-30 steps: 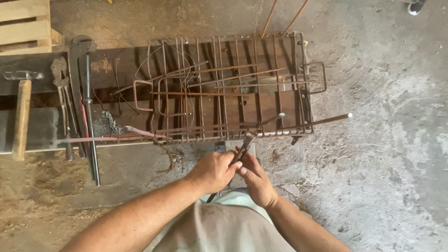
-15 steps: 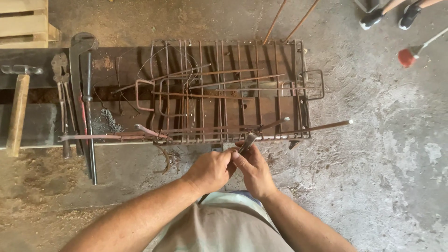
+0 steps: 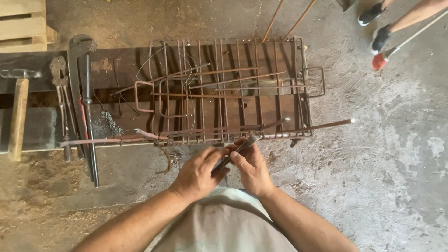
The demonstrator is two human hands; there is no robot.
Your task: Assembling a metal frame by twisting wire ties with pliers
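Hands together grip pliers at rebar cage.

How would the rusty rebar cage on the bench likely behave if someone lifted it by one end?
The rebar cage is probably stiff, since many crossing bars brace it. It is likely heavy, being steel throughout. Loose bent rods lying on it might slide off if tilted.

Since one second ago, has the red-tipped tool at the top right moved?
Yes. The red-tipped tool, carried by another person, has come into view; it now lies lower and further left, nearer the rebar cage on the bench.
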